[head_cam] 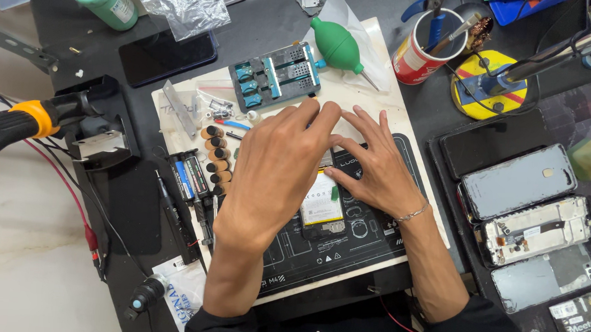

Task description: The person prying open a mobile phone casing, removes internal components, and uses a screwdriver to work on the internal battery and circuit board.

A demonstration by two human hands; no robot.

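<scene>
Repair mat [373, 244] | left hand [274, 168], right hand [372, 164]: grips spread flat on opened phone [322, 206]

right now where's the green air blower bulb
In the head view the green air blower lies at the mat's far edge, just right of the blue clamp fixture and left of the red cup.

Matt rubbery work mat [373, 241]; smooth green rubber blower [337, 46]; glossy black glass phone [168, 56]; crinkled clear plastic bag [182, 5]; blue metal clamp jig [275, 76].
</scene>
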